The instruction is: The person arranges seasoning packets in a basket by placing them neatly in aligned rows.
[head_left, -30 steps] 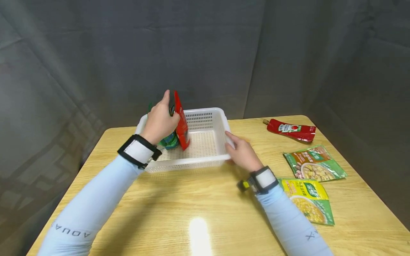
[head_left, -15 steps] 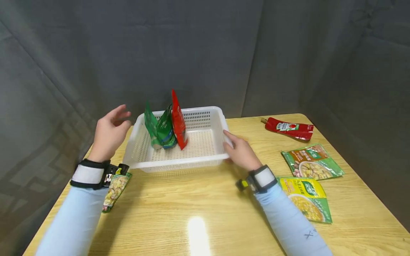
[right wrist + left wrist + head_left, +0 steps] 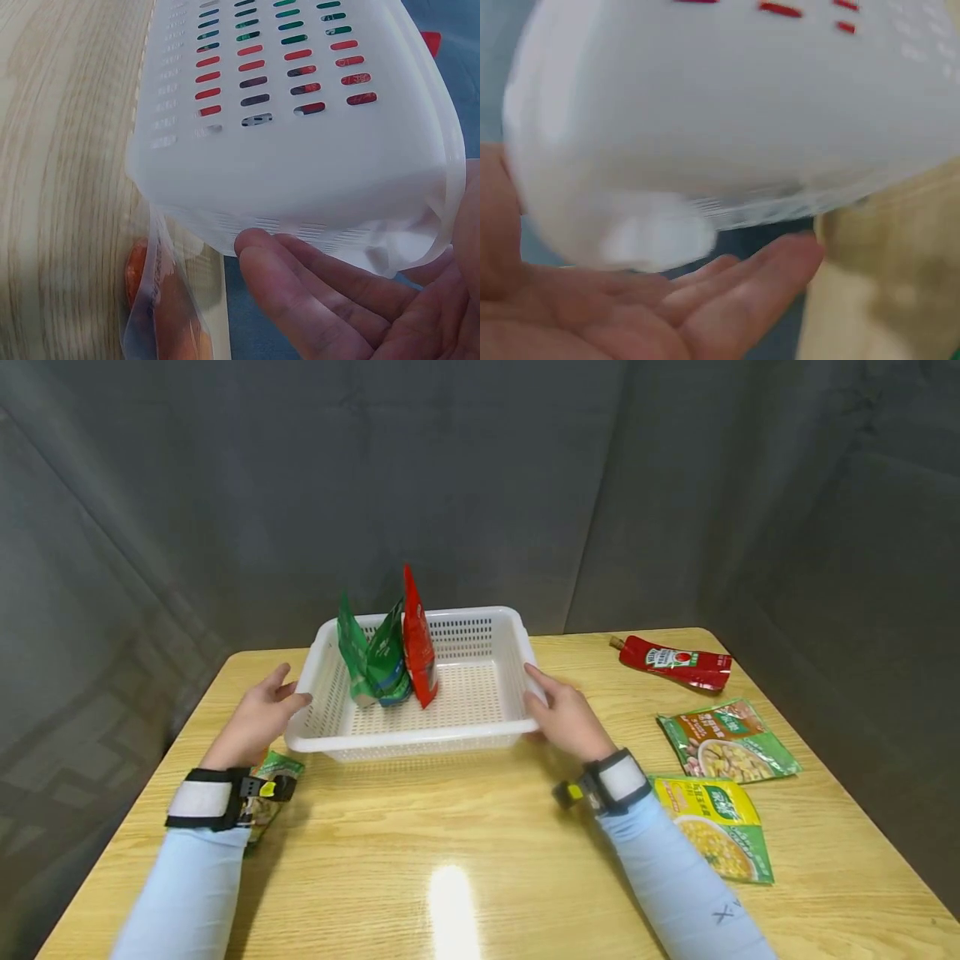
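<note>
I judge the packing half done: three pouches point(image 3: 386, 652) stand in the white basket point(image 3: 480, 627) near the desk's far edge, my left hand point(image 3: 255, 718) and right hand point(image 3: 566, 718) rest open-fingered against its ends, and four packets lie outside.

Both arms wear long pale blue sleeves with small white letters printed near the elbows. Each wrist carries a black strap with a white band and a small black-and-yellow device.
</note>
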